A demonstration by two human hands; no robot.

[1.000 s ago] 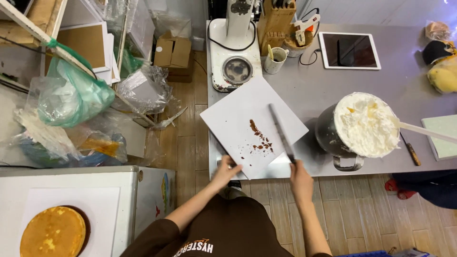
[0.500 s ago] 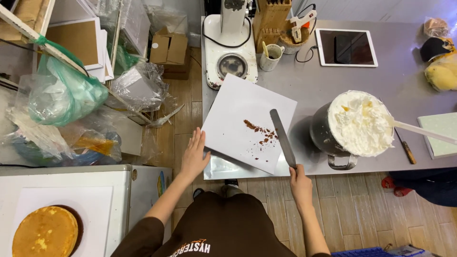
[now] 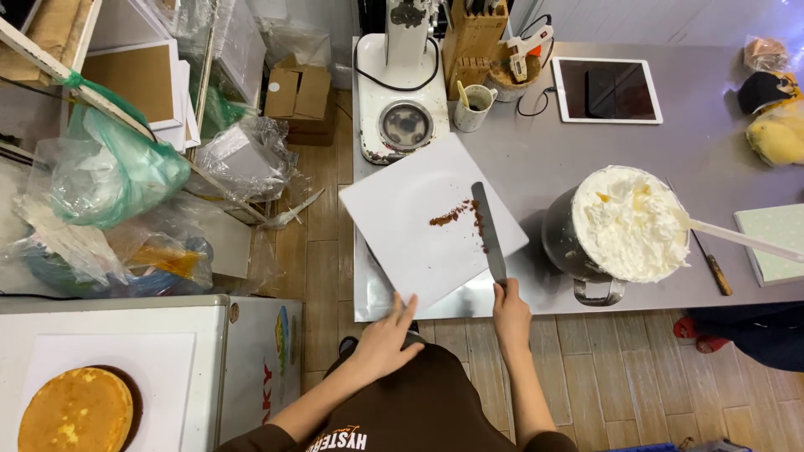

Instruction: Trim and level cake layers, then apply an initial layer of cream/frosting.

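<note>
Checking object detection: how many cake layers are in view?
1. A golden round cake layer lies on white paper on the white counter at lower left, apart from both hands. More could be hidden under the plastic bags.

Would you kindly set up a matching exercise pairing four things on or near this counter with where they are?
Things:
1. Spatula
2. Cream pot
3. Tablet
4. Cake layer

Places:
A. On the low white unit, far left
B. Far side of the counter, lying flat
C. In the right hand, blade over the white board
D. Right of the board, on the steel counter

Pairs: 1-C, 2-D, 3-B, 4-A
</note>
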